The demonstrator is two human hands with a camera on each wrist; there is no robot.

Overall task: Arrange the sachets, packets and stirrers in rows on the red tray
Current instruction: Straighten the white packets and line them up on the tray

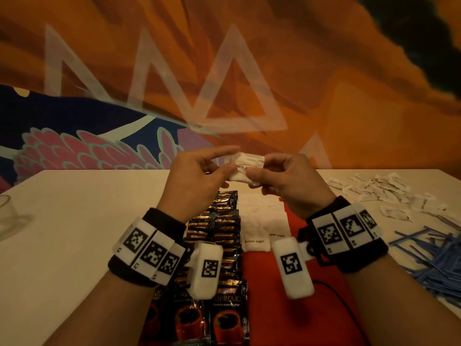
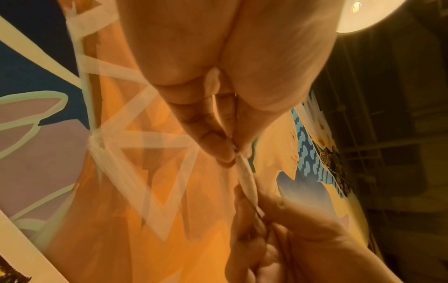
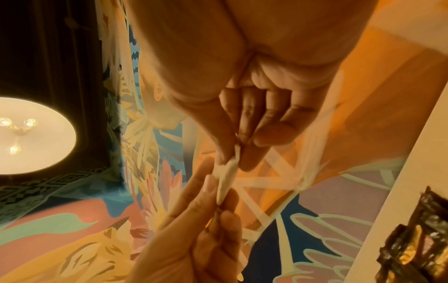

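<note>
Hands: left hand and right hand each pinch an end of one brown sugar sachet, raised at frame centre.
Tray: red tray below, rows of coffee packets.
Stirrers: blue stirrers, right edge.

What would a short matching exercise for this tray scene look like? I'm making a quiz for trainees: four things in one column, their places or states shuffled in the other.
Things:
1. held sachet
2. coffee packets
3. blue stirrers
4. loose white sachets

Places or states:
A. heaped on the table, near right
B. in rows on the red tray
C. pinched by left hand and right hand
D. scattered on the table, far right

Pairs: 1-C, 2-B, 3-A, 4-D
</note>
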